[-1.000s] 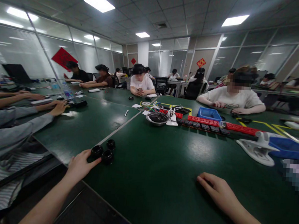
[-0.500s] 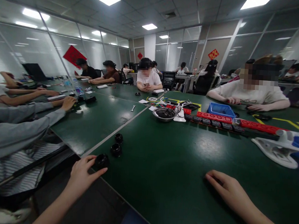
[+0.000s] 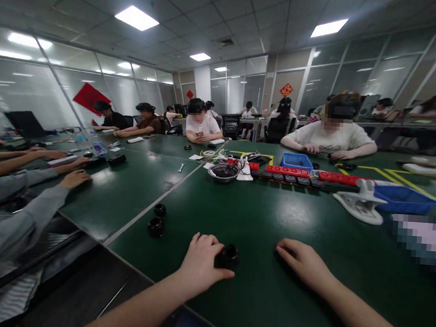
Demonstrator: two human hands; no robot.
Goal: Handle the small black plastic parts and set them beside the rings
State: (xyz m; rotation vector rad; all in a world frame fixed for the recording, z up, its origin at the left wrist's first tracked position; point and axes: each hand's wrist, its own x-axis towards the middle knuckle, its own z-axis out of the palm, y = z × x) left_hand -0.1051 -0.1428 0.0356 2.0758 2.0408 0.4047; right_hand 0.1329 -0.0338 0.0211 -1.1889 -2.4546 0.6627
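My left hand point(image 3: 203, 262) grips a glossy black round hollow piece point(image 3: 229, 257) from its left side, thumb in front and fingers behind. The piece has an opening on top and is low over or on the green table point(image 3: 258, 226); I cannot tell whether it touches. Two similar black hollow pieces stand to the left, a nearer one point(image 3: 156, 227) and a farther one point(image 3: 160, 210). To the right of the held piece, my right hand point(image 3: 304, 261) rests loosely on the table. Its fingers point left, slightly bent, with nothing in them.
A metal bowl point(image 3: 223, 173) with dark contents, red track-like strips point(image 3: 288, 171) and blue bins point(image 3: 296, 160) lie farther back. A white clamp-like stand point(image 3: 360, 203) is at the right. A wrench point(image 3: 181, 168) lies left of the bowl. Co-workers' arms rest along the left edge.
My left hand has carried the black hollow piece rightward from the table's left edge toward my right hand. The view has turned slightly right. A co-worker's hand at left has drawn back.
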